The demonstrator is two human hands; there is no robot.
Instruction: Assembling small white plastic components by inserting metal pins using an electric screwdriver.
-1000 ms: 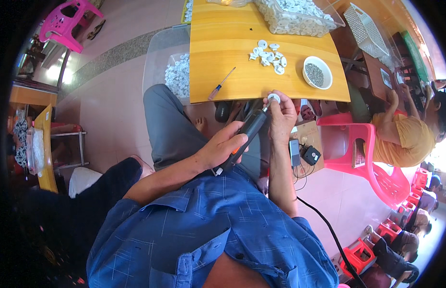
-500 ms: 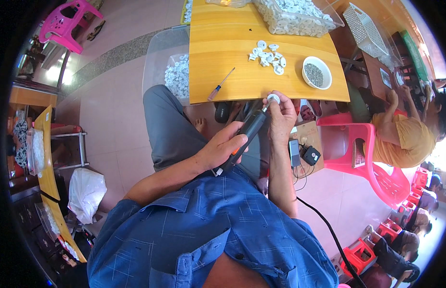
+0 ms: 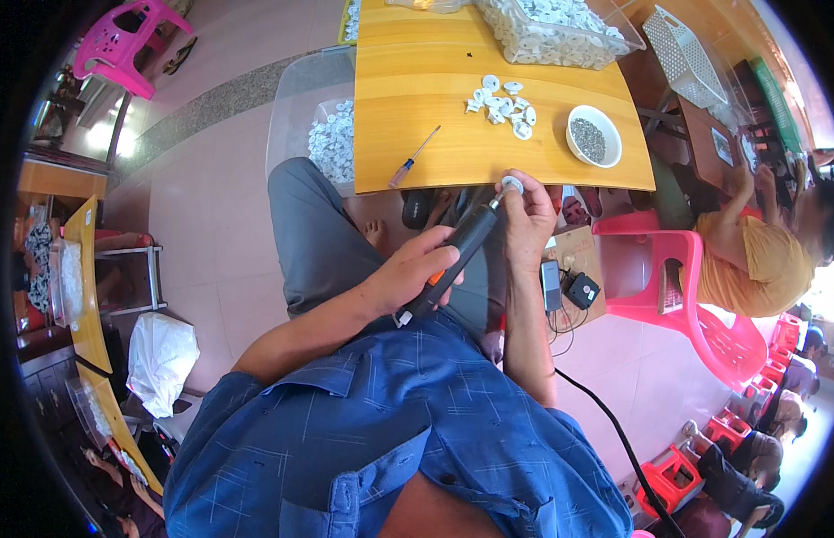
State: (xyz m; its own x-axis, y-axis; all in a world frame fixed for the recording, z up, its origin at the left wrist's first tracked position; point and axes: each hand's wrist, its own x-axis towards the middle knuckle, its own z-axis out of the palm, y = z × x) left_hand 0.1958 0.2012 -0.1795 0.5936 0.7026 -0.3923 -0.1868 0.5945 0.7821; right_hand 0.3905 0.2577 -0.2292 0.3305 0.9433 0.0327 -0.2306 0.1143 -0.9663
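My left hand is wrapped round a black electric screwdriver that slants up and to the right over my lap. Its tip meets a small round white plastic part, pinched in the fingers of my right hand just off the table's near edge. Ahead, a loose group of similar white plastic parts lies on the yellow wooden table. To their right stands a white bowl of small metal screws. A hand screwdriver with a dark handle rests near the front edge.
A clear bin heaped with white parts stands at the table's far side. Another clear tub with white parts is left of the table. A pink chair and a person in a yellow shirt are at right. A black cable runs beside me.
My hands, the electric screwdriver and the white part stay almost in place. At right, the person in yellow has shifted their arms. More of a person shows at the lower left.
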